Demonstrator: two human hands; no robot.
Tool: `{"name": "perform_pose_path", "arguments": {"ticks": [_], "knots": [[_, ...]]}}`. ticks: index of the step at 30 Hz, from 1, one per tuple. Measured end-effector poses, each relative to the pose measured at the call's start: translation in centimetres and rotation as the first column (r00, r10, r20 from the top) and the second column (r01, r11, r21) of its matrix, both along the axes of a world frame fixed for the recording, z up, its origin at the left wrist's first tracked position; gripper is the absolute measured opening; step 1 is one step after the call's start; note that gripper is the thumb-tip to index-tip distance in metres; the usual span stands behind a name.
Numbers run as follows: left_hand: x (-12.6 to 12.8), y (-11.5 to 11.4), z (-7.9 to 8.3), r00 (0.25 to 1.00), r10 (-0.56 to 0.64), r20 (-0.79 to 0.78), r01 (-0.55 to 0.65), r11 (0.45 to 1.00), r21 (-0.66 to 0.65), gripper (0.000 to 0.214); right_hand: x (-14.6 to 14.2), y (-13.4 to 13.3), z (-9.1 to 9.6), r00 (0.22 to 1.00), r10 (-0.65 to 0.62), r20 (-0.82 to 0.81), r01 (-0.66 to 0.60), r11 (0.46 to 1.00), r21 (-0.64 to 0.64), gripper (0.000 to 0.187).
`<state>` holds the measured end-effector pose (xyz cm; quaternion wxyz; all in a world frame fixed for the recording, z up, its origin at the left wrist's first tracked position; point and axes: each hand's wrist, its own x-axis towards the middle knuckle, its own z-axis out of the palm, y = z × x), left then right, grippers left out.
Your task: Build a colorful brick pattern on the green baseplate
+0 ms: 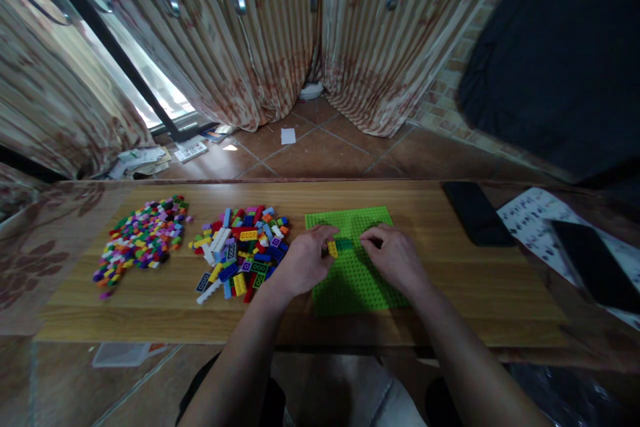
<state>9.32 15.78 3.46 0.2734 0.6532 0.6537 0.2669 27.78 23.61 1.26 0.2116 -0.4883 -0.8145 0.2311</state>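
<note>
Left hand: the left hand (304,261) reaches in over the near-left part of the plate, fingertips closed about a yellow brick (333,249); whether its underside is seated or free, cannot tell
Right hand: the right hand (394,255) is apart from the left, thumb and forefinger drawn close together above the plate; whether anything small sits between them, cannot tell
Dark green brick: the dark green brick (344,244) lies between the hands, just beside the yellow one and nearer the left fingertips
Green baseplate: the green baseplate (360,290) lies flat beneath both hands on the wooden surface (450,310)
Fit: judged best to square the yellow brick to the stud rows before any push, then press straight down, evenly along its length
Steadying: a right fingertip on the dark green brick or plate would likely check sliding and lifting
Likely trouble: a tilted brick may catch on one stud row only; fingers hide part of the joint, so worth lifting them to look
Loose bricks: the larger pile (240,257) sits just left of the left hand; best kept clear of that wrist
</note>
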Motion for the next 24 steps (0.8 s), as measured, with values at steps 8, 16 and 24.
{"name": "perform_pose_path", "arguments": {"ticks": [8,16,24], "knots": [[-0.06,0.03,-0.03,1.0,0.0,-0.002,0.0,1.0,-0.006,0.056,-0.02,-0.01,-0.02,1.0,0.0,0.017,-0.001,1.0,0.024,0.016],[0.04,-0.01,0.07,1.0,0.006,-0.011,-0.006,1.0,-0.009,0.06,0.05,0.07,-0.04,1.0,0.009,0.028,-0.009,1.0,0.017,0.015],[-0.03,0.0,-0.17,1.0,-0.014,0.001,0.014,1.0,0.025,0.056,-0.07,0.01,0.21,0.999,0.001,0.043,-0.001,1.0,-0.002,0.016]]}}
